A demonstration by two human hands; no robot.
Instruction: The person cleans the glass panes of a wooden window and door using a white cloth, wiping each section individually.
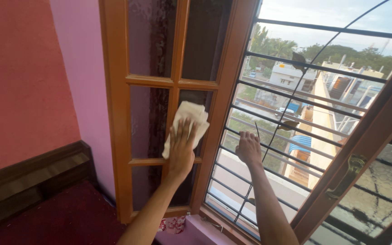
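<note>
My left hand (pixel 181 147) lies flat, fingers spread, pressing a cream cloth (pixel 188 123) against the glass pane of the open wooden window shutter (pixel 119 113). At three o'clock from it, my right hand (pixel 248 148) is clenched around a bar of the window grille (pixel 296 118).

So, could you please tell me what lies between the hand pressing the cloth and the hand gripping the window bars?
In the head view, the window sash's orange wooden stile runs between the left hand and right hand.
</note>
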